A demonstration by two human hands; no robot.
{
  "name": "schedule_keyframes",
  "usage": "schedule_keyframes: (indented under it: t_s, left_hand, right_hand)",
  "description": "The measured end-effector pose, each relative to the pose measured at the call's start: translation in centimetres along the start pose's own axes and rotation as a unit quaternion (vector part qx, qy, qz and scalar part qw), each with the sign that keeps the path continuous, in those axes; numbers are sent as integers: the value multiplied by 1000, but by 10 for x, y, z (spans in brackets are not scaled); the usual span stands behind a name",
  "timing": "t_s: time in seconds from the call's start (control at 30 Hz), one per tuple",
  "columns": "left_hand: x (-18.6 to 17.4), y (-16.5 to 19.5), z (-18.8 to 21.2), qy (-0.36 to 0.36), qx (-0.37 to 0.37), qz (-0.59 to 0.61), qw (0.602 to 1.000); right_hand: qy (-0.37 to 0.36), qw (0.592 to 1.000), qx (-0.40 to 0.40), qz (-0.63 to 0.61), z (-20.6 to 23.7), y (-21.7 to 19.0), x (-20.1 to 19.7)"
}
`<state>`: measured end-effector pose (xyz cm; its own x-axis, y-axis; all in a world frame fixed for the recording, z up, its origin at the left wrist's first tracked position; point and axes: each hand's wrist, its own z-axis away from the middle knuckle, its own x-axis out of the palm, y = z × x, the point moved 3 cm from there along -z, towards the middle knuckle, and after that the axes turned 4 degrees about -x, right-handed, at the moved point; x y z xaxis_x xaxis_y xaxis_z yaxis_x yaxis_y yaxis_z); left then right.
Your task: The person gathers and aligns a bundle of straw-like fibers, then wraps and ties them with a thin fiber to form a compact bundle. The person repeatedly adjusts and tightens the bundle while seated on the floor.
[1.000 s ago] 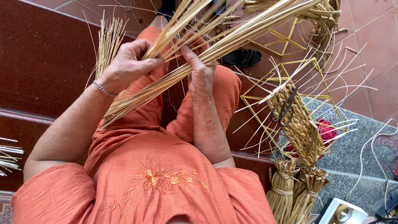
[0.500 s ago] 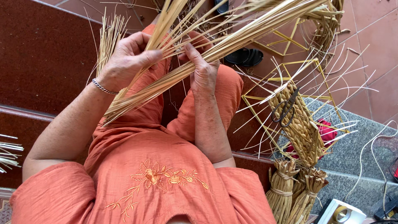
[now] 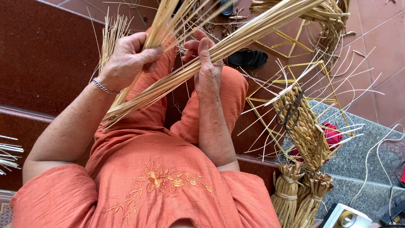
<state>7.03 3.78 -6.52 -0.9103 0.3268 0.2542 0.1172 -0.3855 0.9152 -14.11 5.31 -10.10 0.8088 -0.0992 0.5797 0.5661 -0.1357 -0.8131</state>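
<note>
I sit on dark red steps in orange clothes. A long bundle of pale straw stalks slants across my lap from lower left to upper right. My left hand, with a silver bracelet at the wrist, pinches a few stalks between thumb and fingers and lifts them out of the bundle. My right hand holds the main bundle, fingers wrapped round it and the forefinger laid along the stalks. The stalk ends splay out over my left thigh.
A half-woven straw basket on a yellow wire frame stands to my right, black scissors lying on it. Tied straw sheaves lean below it. A black sandal lies on the tiles; loose stalks lie at left.
My left hand has drawn a few stalks upward and away from the bundle. My right hand has shifted slightly along the bundle, its fingers straighter.
</note>
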Motion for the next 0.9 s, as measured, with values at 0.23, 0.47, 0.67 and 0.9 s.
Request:
schedule_keyframes:
  t_s: [0.23, 0.47, 0.67, 0.9]
  left_hand:
    - [12, 6, 6, -12, 41, -76, 996]
    - [20, -7, -2, -31, -21, -62, 997]
    - [6, -16, -12, 1, -69, 10, 998]
    - [-1, -17, -13, -4, -69, 98, 993]
  right_hand:
    - [36, 991, -4, 130, -1, 3, -9]
    - [40, 997, -17, 63, 4, 3, -4]
    - [39, 999, -24, 21, 2, 5, -5]
    - [45, 999, -14, 28, 0, 6, -6]
